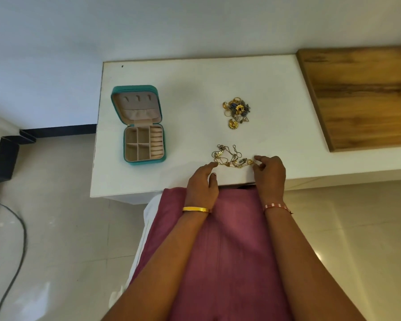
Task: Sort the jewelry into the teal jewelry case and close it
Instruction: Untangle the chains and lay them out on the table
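The teal jewelry case (141, 126) lies open on the left of the white table (190, 89), its beige compartments and ring rolls empty. A tangle of gold chains (229, 156) lies near the table's front edge. My left hand (202, 181) touches the tangle's left end with its index fingertip. My right hand (269, 174) pinches the tangle's right end between thumb and fingers. A small heap of rings, earrings and pendants (236, 111) sits farther back, apart from both hands.
A wooden board (361, 96) covers the table's right side. A white wall runs behind the table. Tiled floor, a black frame (5, 154) and a grey cable (16, 251) are at the left. Pink cloth (229, 239) lies below my arms.
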The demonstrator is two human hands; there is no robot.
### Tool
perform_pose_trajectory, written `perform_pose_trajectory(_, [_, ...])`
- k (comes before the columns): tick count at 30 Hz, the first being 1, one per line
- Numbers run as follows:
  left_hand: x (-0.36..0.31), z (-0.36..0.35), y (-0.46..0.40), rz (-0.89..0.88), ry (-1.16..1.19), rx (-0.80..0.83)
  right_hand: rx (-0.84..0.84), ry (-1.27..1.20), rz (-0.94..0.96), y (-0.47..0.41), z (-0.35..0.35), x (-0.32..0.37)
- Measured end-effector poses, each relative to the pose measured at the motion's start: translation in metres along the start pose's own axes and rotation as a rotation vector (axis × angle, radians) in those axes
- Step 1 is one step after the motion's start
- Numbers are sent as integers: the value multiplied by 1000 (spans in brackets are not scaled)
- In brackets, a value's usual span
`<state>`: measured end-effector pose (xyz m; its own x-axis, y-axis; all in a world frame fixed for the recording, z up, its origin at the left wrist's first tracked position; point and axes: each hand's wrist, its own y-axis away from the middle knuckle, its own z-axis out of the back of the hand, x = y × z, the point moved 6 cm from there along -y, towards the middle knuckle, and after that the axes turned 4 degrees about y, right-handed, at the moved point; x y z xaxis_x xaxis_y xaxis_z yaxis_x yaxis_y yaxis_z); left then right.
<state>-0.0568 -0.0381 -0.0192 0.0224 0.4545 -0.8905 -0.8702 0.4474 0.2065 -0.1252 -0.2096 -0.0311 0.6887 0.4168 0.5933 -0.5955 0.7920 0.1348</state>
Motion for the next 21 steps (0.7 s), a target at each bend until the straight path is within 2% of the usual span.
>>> perform_pose_trajectory(7, [2,0,1,5,-35,9,71,167,110,-5,-10,8])
perform_pose_trajectory(13, [-9,7,7,-46,-76,25,26,-151,50,0,6,7])
perform_pose_trajectory(17, [-24,24,13,-86,-74,-37,84,-401,20,4,26,25])
perform_pose_trajectory(21, [-54,38,16,-149,3,-108,156,-542,82,13,51,63])
